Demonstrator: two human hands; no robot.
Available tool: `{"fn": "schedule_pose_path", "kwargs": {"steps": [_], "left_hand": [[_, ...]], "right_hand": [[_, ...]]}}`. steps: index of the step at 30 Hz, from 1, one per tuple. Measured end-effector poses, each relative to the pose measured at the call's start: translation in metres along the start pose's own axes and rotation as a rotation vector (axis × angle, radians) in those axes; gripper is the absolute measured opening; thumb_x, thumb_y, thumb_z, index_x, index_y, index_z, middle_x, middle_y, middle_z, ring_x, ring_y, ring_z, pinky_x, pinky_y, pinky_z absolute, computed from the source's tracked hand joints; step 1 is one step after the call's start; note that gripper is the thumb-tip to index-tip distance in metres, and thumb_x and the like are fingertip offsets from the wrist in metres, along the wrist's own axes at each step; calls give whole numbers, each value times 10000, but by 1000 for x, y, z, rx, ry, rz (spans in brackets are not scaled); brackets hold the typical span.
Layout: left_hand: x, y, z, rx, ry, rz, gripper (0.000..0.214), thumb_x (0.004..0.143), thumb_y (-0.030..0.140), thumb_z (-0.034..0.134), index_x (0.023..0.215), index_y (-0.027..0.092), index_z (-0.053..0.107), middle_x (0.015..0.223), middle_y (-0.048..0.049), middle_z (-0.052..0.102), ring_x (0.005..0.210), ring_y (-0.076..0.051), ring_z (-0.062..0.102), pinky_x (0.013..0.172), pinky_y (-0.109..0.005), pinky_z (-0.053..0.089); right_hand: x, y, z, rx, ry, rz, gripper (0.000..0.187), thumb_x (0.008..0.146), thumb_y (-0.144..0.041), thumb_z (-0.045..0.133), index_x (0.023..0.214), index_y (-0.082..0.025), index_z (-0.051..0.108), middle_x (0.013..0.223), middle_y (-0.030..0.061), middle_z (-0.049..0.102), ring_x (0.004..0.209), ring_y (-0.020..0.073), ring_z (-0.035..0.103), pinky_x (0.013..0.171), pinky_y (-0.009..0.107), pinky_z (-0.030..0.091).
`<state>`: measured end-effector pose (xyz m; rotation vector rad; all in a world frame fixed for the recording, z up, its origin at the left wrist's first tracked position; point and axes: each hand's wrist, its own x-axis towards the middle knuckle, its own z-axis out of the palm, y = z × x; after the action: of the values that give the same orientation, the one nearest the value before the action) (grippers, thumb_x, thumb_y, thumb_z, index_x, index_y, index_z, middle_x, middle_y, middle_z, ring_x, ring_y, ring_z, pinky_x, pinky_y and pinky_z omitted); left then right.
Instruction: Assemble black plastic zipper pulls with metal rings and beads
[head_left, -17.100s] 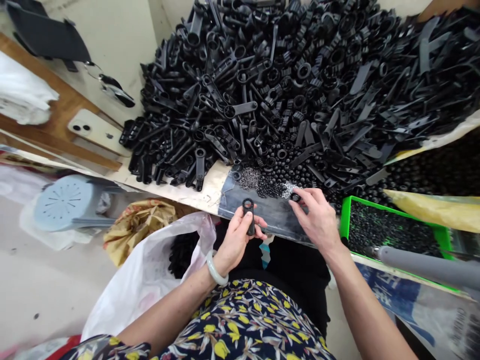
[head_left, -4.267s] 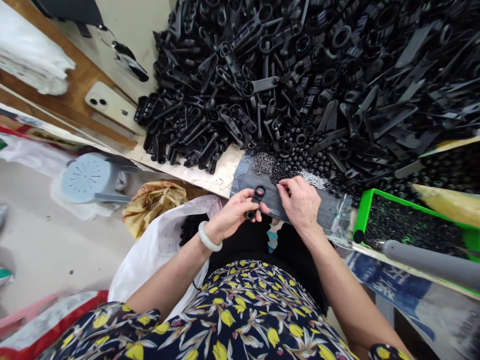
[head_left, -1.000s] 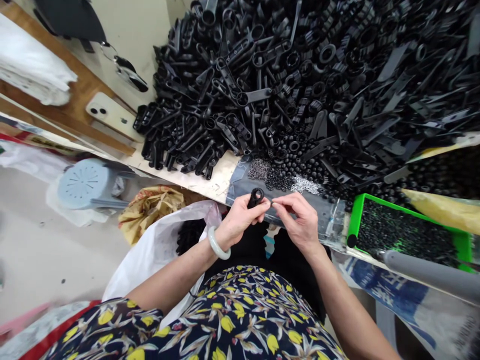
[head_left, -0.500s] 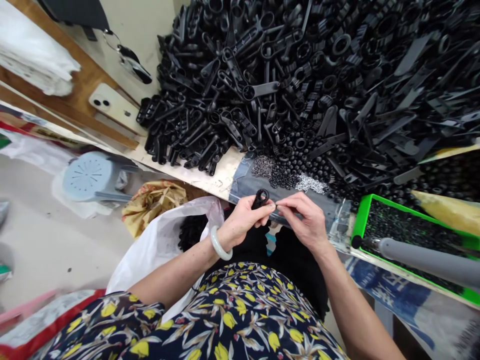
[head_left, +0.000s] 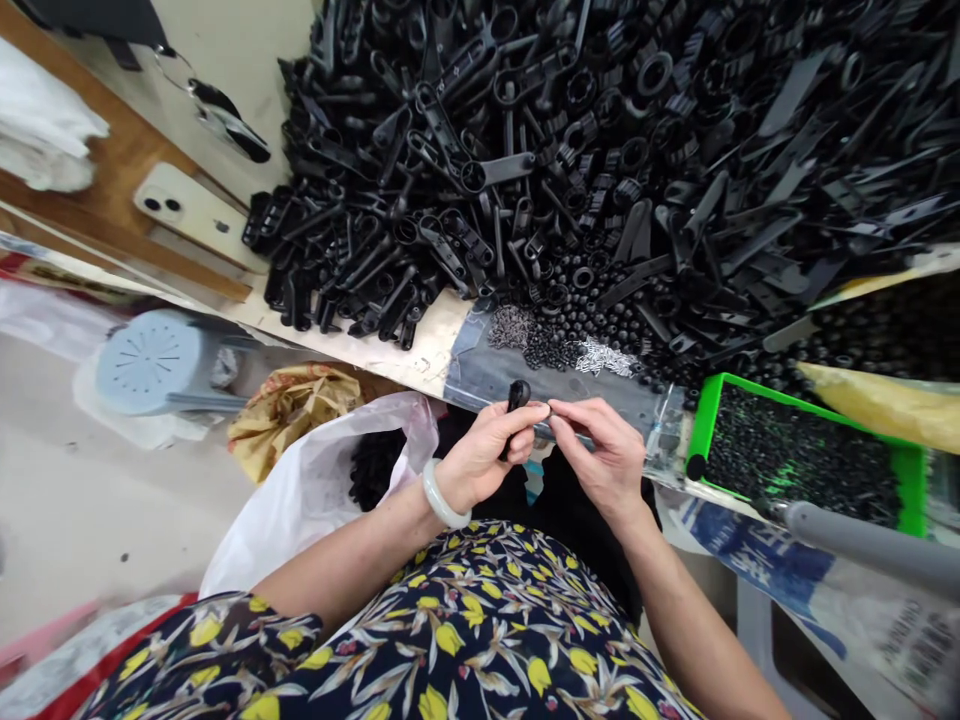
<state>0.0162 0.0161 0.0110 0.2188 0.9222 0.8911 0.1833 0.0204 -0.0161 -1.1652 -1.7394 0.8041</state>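
Observation:
Fingers of my left hand (head_left: 487, 450) are closed round a black plastic part (head_left: 517, 395), whose rounded end sticks up above the fist. My right hand (head_left: 600, 445) pinches at the left thumb tip, on a tiny dark piece (head_left: 550, 408) too small to name. Both hands meet in front of the bench edge, above my lap. Just beyond them, on a dark mat (head_left: 517, 385), lie small heaps of grey metal bits (head_left: 510, 328), black beads (head_left: 551, 350) and silvery pins (head_left: 604, 358).
A large pile of black plastic parts (head_left: 480, 170) covers the bench behind. To the right are a green tray (head_left: 701, 430) of small black pieces and a grey tube (head_left: 862, 530). At left are a phone (head_left: 195, 215), a blue stool (head_left: 146, 360) and a white plastic bag (head_left: 277, 510).
The black part in my left hand has turned, so its ring opening no longer faces me. My hands stay together, fingertips touching. The view has shifted slightly.

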Motion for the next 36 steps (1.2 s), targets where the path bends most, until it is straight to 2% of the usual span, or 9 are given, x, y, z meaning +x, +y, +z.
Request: {"fn": "schedule_pose_path", "kwargs": {"steps": [7, 13, 19, 23, 25, 28, 30, 33, 36], "left_hand": [[-1, -4, 3, 41, 34, 31, 400, 706, 400, 908, 725, 166, 584, 509, 99, 391, 484, -39, 281, 478, -201, 198], [-2, -10, 3, 60, 63, 48, 368, 736, 411, 881, 765, 160, 613, 520, 85, 429, 489, -45, 288, 478, -212, 181], [-1, -12, 3, 90, 57, 24, 379, 734, 429, 877, 744, 160, 610, 523, 71, 451, 486, -46, 302, 467, -215, 159], [-5, -12, 5, 111, 18, 9, 363, 759, 432, 863, 840, 162, 635, 548, 73, 445, 498, -54, 302, 471, -212, 163], [-9, -10, 3, 114, 8, -10, 324, 793, 408, 829, 917, 174, 642, 594, 66, 462, 528, -67, 347, 493, -204, 227], [-17, -5, 0, 75, -21, -50, 237, 825, 306, 723, 1015, 191, 638, 756, 19, 559, 654, -105, 474, 589, -222, 368], [-20, -2, -1, 91, -54, -48, 221, 793, 204, 662, 1011, 188, 631, 845, 1, 590, 715, -114, 499, 649, -239, 404], [-22, -3, -1, 206, -54, -2, 290, 748, 113, 634, 1029, 185, 646, 881, 1, 593, 736, -112, 490, 685, -245, 405], [-22, -10, -1, 263, -16, 37, 418, 775, 117, 632, 1184, 196, 668, 964, -13, 622, 780, -123, 508, 718, -258, 420]], "right_hand": [[-7, 0, 4, -79, 61, -30, 211, 969, -213, 673, 1157, -267, 753, 985, 52, 770, 820, 188, 740, 735, 334, 650], [-9, 2, 7, -148, 87, -98, 228, 953, -163, 662, 1148, -259, 730, 946, 41, 750, 777, 179, 713, 714, 329, 621], [-9, 2, 5, -170, 67, -73, 182, 943, -178, 654, 1099, -247, 719, 822, 10, 670, 691, 162, 632, 671, 323, 554], [-7, 1, 0, -120, 77, -18, 148, 926, -171, 642, 1039, -230, 718, 783, -5, 628, 668, 150, 589, 654, 312, 518], [-5, 1, -3, -97, 81, 14, 138, 919, -172, 634, 1015, -227, 716, 779, -6, 625, 665, 149, 580, 652, 309, 511], [-5, 2, -8, -83, 49, 32, 142, 911, -168, 636, 1012, -224, 718, 791, -6, 630, 677, 148, 588, 664, 305, 510], [-6, 3, -9, -82, 5, 19, 146, 913, -165, 644, 1024, -222, 719, 801, -6, 635, 686, 145, 595, 670, 300, 509], [-10, 5, -8, -100, -78, -33, 139, 927, -177, 653, 1043, -222, 717, 802, -4, 644, 684, 141, 598, 660, 289, 506], [-11, 7, -5, -161, -153, -73, 136, 944, -194, 650, 1059, -218, 718, 801, 2, 650, 695, 143, 610, 658, 283, 497]]}}
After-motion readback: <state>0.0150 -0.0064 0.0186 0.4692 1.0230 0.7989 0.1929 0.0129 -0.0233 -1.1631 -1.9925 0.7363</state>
